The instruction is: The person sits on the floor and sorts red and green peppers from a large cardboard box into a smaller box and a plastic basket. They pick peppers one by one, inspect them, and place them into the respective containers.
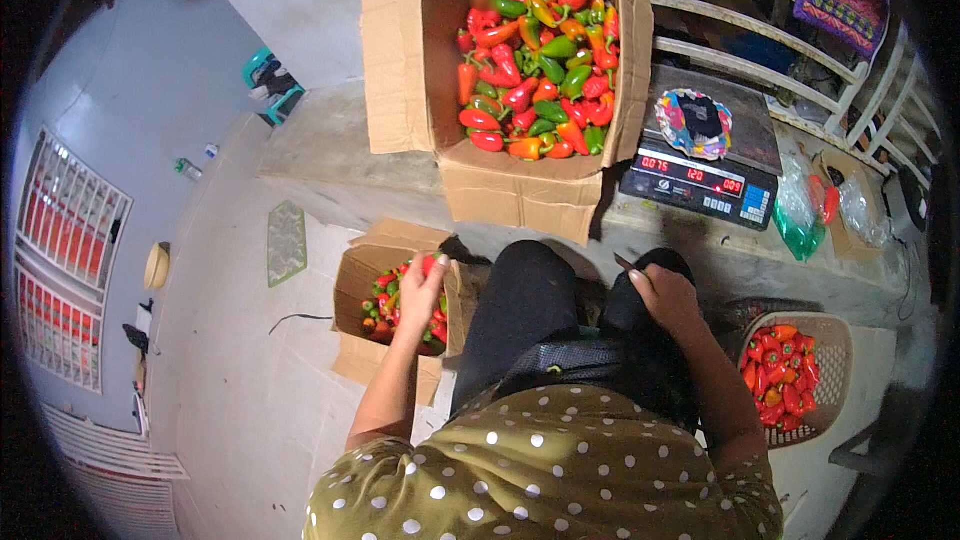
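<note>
Grip of the left hand: fingers bent around a red pepper, held above the smaller box. Grip of the right hand: clenched on what looks like a small knife, its dark blade pointing up and left beside the right knee.

Largest of all is the grey concrete bench running in front of the knees. On it stands the big cardboard box, flaps spread, holding a heap of red, green and orange peppers. Below it, on the floor to the left of the legs, sits the smaller box, with red and green peppers inside. To the right of the legs is a beige plastic basket of mostly red peppers. A digital scale rests on the bench just right of the big box, and a colourful cloth ring with a dark middle lies on top. Right of the scale is a clear and green plastic bag.
</note>
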`<state>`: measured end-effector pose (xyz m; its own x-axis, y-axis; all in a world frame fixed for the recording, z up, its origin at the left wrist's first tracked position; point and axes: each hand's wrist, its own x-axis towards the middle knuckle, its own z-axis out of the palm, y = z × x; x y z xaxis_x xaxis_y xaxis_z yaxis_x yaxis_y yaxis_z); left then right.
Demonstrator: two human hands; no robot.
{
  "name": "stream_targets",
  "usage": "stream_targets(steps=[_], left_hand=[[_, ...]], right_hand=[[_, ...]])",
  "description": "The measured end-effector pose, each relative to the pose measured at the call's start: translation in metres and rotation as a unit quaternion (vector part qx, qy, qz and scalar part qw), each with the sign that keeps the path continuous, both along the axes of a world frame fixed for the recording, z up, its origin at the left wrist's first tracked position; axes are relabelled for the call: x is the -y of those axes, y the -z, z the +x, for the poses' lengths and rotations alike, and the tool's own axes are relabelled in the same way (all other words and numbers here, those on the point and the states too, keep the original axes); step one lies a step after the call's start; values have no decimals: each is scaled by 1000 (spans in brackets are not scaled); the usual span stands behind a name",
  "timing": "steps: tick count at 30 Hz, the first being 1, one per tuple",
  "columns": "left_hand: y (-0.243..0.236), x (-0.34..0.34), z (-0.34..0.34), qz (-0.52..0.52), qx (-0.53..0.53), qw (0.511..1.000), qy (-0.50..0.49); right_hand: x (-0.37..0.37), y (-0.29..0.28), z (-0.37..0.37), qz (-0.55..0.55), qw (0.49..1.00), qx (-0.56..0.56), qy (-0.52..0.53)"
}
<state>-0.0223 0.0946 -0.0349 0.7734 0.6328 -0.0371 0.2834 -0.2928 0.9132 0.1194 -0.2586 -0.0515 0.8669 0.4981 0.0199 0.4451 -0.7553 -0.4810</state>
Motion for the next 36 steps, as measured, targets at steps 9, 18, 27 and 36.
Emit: stream_targets(steps=[9, 18, 27, 36], left_hand=[[-48, -13, 87, 459, 155, 873, 62], [-72, -28, 249, 601, -155, 743, 251], [-90, -33, 208, 78, 167, 959, 214], [-50, 79, 96, -347, 241, 848, 321]], right_hand=[[2, 12, -9, -3, 998, 56, 13], [7, 10, -10, -18, 998, 50, 39], [6, 9, 1, 125, 991, -1, 56], [-53, -78, -11, 387, 866, -286, -136]])
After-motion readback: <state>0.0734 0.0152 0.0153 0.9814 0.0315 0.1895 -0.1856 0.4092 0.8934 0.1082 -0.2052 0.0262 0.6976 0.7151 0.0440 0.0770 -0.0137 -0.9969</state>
